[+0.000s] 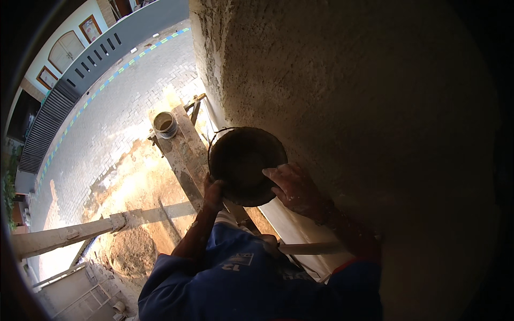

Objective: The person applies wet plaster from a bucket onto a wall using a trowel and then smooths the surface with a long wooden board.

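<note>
A dark round bucket (pixel 243 155) with a thin wire handle and a crusted inside is held up in front of me, beside the rough wall. My left hand (pixel 213 191) grips its lower left side. My right hand (pixel 289 184) is on its right rim, fingers reaching over the edge. What the bucket holds is too dark to make out. A pale container (pixel 165 124) stands on the scaffold planks (pixel 184 160) beyond the bucket, to the left.
The rough wall (pixel 364 96) fills the right. A horizontal beam (pixel 64 238) crosses the lower left. Below are a sand pile (pixel 128 251) and a paved street (pixel 123 96), with a grey fence (pixel 96 59) and a house front behind it.
</note>
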### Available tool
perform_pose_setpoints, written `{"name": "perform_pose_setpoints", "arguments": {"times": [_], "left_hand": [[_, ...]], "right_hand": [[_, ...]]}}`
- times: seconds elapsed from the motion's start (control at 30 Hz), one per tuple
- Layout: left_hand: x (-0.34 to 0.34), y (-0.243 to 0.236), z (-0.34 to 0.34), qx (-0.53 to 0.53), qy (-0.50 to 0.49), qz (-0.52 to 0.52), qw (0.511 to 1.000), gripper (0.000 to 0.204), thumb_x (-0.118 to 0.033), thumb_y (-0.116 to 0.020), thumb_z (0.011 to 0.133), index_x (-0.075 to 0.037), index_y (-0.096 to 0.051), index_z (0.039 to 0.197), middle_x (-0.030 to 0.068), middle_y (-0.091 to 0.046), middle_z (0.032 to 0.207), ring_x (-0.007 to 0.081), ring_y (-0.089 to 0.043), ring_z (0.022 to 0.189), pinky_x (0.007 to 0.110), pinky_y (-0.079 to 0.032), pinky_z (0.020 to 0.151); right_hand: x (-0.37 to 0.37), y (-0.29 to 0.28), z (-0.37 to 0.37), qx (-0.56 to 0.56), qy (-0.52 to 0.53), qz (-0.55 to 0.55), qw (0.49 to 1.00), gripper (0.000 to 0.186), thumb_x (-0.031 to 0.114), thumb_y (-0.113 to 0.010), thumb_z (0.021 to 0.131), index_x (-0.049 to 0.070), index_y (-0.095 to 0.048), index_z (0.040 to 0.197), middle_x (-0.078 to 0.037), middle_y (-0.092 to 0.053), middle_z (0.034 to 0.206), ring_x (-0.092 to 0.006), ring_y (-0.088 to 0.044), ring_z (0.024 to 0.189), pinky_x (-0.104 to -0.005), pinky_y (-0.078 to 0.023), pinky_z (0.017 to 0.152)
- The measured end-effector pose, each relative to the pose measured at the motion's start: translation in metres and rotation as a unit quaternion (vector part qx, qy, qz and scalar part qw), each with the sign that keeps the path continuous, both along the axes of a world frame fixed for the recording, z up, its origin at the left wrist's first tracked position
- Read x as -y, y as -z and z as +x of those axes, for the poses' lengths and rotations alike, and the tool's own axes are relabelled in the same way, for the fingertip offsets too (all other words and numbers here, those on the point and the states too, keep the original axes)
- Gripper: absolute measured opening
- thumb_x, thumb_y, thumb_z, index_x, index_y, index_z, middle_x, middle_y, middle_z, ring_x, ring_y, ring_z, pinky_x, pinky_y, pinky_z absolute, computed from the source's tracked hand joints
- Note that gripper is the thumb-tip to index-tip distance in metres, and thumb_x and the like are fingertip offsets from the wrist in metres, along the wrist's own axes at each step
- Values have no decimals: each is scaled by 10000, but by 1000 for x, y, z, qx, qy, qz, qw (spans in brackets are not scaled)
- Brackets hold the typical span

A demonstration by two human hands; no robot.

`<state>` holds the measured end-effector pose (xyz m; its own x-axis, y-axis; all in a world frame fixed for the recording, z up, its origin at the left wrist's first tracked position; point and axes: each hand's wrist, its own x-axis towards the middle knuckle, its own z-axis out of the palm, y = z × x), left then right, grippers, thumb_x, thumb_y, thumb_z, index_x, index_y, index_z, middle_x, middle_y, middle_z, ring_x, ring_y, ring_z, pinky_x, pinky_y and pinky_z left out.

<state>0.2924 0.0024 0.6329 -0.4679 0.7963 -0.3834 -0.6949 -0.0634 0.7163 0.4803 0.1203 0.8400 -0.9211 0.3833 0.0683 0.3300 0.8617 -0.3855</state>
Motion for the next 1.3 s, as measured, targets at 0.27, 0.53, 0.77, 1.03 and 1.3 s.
{"name": "perform_pose_setpoints", "arguments": {"times": [0.27,0.53,0.77,1.03,1.3], "left_hand": [[-7,200,-88,44,-89,-229,968,435,-14,-593,700,-47,-475,1118,93,-594,878,239,-612,770,316,-530,685],[-13,480,-191,33,-272,-306,912,588,-17,-620,675,-68,-414,1223,135,-561,1041,297,-576,881,445,-518,734],[-83,640,-256,203,-367,-335,844,886,-14,-638,680,-102,-163,1423,156,-558,1010,257,-575,734,421,-507,572],[-71,726,-250,199,-402,-416,791,769,-85,-657,738,-77,-216,1367,147,-510,1162,276,-573,879,379,-510,593],[-59,669,-214,168,-355,-423,816,664,-144,-624,839,-105,-220,1365,155,-500,1170,307,-609,730,401,-545,530]], "right_hand": [[-11,193,39,188,209,-253,926,437,186,-642,760,96,-549,1178,-158,-587,952,-314,-552,927,-402,-447,827],[84,350,155,379,314,-462,738,462,286,-627,820,39,-541,1201,-138,-649,919,-227,-627,851,-343,-496,736],[128,403,178,390,510,-533,550,529,202,-588,776,-24,-485,1243,-116,-621,899,-169,-593,783,-306,-476,667],[131,450,194,365,546,-578,485,509,200,-575,832,-48,-441,1256,-96,-595,848,-151,-576,706,-254,-466,623],[128,443,184,285,618,-599,423,371,275,-550,884,14,-500,1142,-48,-609,884,-134,-601,756,-288,-512,660]]}}
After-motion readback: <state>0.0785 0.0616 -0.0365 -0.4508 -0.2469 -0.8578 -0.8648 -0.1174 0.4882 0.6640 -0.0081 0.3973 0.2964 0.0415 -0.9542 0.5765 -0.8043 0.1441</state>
